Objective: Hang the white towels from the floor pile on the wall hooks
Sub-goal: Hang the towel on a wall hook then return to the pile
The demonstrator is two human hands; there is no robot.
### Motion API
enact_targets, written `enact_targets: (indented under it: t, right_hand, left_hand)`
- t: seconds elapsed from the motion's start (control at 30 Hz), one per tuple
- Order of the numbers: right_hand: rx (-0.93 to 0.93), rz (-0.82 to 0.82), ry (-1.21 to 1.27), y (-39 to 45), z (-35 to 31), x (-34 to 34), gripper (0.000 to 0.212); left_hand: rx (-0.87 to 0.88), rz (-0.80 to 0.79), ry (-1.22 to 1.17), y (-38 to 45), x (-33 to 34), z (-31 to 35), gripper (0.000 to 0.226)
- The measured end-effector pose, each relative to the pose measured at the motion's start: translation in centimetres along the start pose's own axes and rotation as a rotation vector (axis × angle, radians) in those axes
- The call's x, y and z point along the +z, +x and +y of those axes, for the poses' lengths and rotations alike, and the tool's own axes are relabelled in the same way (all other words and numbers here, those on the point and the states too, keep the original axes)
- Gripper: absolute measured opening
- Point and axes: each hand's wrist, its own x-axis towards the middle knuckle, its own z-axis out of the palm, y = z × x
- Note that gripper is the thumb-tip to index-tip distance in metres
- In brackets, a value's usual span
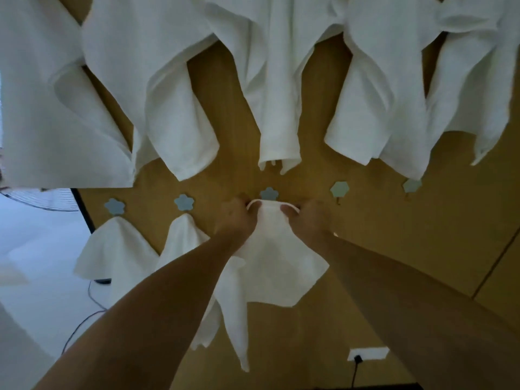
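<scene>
I hold a white towel [277,263] up against the wooden wall [394,226], just under a pale blue flower-shaped hook [269,193]. My left hand [237,218] grips its top edge on the left and my right hand [305,218] grips it on the right. The towel's top fold sits between my hands right below the hook. Two small white towels [118,249] [183,237] hang from the two flower hooks to the left. Two hooks to the right [339,189] [412,185] are bare. The floor pile is out of view.
A row of larger white towels [157,80] hangs higher on the wall, across the whole width. A fan's wire guard [39,199] and a black stand show at left over the pale floor, with a cable. A wall socket [365,353] with a plug sits low right.
</scene>
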Motion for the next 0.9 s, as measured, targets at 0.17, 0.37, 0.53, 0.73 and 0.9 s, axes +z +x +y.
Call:
enact_targets:
  t: [0.17, 0.37, 0.53, 0.73, 0.9]
  right_hand:
    - [0.034, 0.025, -0.034, 3.9, -0.3, 2.6, 0.046]
    - [0.023, 0.086, -0.028, 3.8, 1.2, 7.0, 0.046]
    - [0.038, 0.036, 0.047, 2.8, 1.6, 9.1, 0.044]
    - [0.109, -0.153, 0.13, 3.1, 1.0, 9.3, 0.044]
    - [0.033, -0.244, -0.056, 3.1, 0.9, 7.7, 0.034]
  left_hand:
    - [0.112, 0.073, 0.081, 3.0, 2.3, -1.7, 0.026]
    - [0.293, 0.066, 0.136, 3.0, 6.2, -3.6, 0.025]
    - [0.24, 0.109, -0.049, 2.1, 8.5, -4.6, 0.024]
    - [0.158, 0.076, -0.167, 1.2, 9.3, -4.0, 0.048]
    - [0.207, 0.201, -0.02, 0.5, 9.5, -3.0, 0.05]
